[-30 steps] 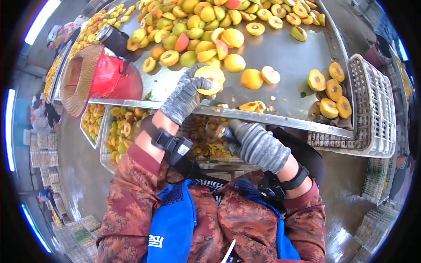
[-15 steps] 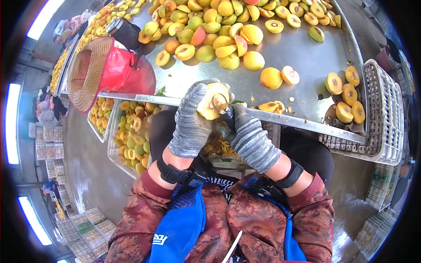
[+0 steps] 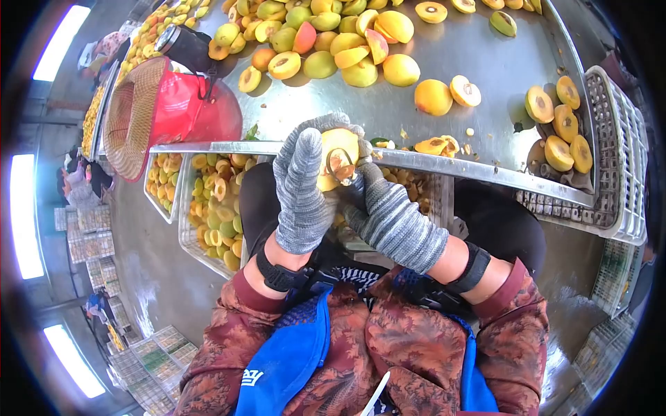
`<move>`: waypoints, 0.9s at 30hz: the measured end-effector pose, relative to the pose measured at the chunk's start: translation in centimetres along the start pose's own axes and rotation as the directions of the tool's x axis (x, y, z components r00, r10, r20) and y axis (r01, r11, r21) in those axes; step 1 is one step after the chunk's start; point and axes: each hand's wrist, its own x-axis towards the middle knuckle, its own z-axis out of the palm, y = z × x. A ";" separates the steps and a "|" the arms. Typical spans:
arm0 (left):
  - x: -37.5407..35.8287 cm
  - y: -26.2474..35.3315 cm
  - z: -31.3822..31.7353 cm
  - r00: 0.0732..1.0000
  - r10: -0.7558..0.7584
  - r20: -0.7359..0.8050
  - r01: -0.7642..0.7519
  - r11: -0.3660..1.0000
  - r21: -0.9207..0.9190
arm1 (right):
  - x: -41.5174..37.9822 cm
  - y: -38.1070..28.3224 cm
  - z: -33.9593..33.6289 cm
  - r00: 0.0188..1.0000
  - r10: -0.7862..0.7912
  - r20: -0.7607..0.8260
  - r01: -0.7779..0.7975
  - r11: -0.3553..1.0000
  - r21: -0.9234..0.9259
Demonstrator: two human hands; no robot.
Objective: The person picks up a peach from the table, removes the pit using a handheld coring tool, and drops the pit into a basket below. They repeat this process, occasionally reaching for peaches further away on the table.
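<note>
The left hand cups a fruit half by the tabletop's near edge; the right hand, nearer and to the right, grips a looped tool at its cut face. The tool slants near and right (handle mostly hidden); loop depth is unclear.

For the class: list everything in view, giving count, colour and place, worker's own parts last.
Metal table: 1, silver, top centre
Fruit pile: many, yellow, green and red, on table
Cut halves: 5, orange-yellow, table's right corner
Straw hat: 1, tan, table's left
Bag-like item: 1, red, beside hat
Flask: 1, black, beyond hat
Fruit crates: at least 2, white, below table's left
Open crate: 1, white, right of table
Lights: 3, white, left edge
Held fruit: 1, yellow, in left hand
Looped tool: 1, dark-handled, in right hand
Sleeves: 2, patterned rust-red, bottom
Hands: 2, grey-gloved, centre
</note>
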 end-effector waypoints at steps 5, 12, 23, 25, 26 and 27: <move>-0.1 0.8 0.1 0.994 0.043 0.105 -0.059 0.987 0.153 | -0.7 0.8 0.7 0.999 -0.010 0.037 0.010 1.000 0.000; 1.0 1.8 -1.1 0.954 -0.038 0.298 -0.057 0.951 0.304 | -1.3 -0.6 0.1 0.988 0.094 0.121 -0.098 0.995 0.032; 1.0 1.1 -1.2 0.968 -0.022 0.250 -0.060 0.948 0.314 | -1.5 -0.9 0.4 0.986 0.015 0.166 -0.094 0.874 0.477; 0.9 1.1 -0.9 0.970 -0.002 0.242 -0.073 0.951 0.302 | -1.4 -1.0 0.3 0.991 0.006 0.136 -0.067 0.892 0.447; 0.8 1.3 -0.4 0.974 -0.078 0.214 0.026 0.972 0.234 | -1.1 -0.9 0.3 0.973 0.031 0.227 -0.144 0.853 0.501; 0.7 1.5 -0.2 0.970 -0.155 0.190 0.125 0.979 0.162 | -1.1 -0.8 0.3 0.947 0.048 0.318 -0.224 0.808 0.545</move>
